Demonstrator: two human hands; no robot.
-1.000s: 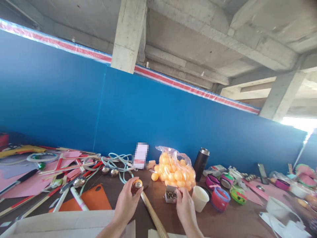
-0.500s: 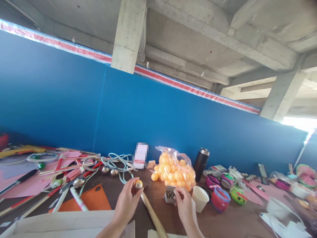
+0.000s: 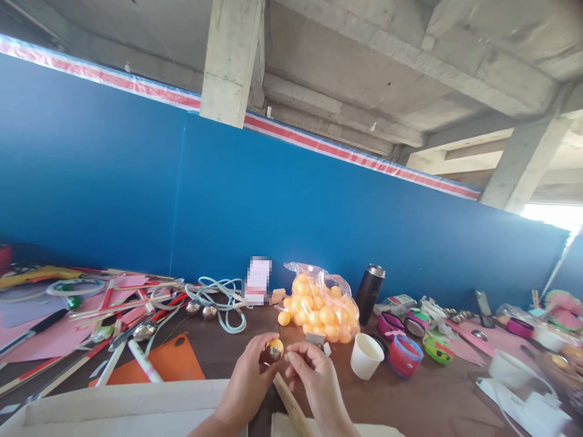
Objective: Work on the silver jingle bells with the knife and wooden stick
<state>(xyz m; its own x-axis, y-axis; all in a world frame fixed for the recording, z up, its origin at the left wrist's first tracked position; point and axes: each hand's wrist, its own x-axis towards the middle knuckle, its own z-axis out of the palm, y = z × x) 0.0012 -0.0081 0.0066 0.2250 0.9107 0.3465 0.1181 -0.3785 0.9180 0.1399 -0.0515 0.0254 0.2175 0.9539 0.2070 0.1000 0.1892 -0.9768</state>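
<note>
Between the thumb and fingers of my left hand [image 3: 255, 376] is a small shiny ball [image 3: 274, 351], metallic with an orange-yellow top. Beside it, my right hand [image 3: 314, 376] has thumb and index finger pinched together close to the ball; anything between those fingertips is too small to make out. A small grey box [image 3: 314, 338] shows only in part behind my right hand. Below the hands a wooden stick [image 3: 294, 405] slants across the brown table [image 3: 410, 406]. Just behind, a clear bag of orange balls [image 3: 325, 315] rests on the table.
To the right stand a white cup [image 3: 365, 357], a black bottle [image 3: 371, 291] and a red-blue container [image 3: 405, 356]. An orange sheet [image 3: 175, 363], coiled pale tubing [image 3: 232, 328], metal balls [image 3: 209, 311] and many sticks lie left. A blue partition [image 3: 273, 200] rises behind.
My right hand has left the small box of metal pieces and moved left to the ball. My left hand has shifted right, still holding the ball.
</note>
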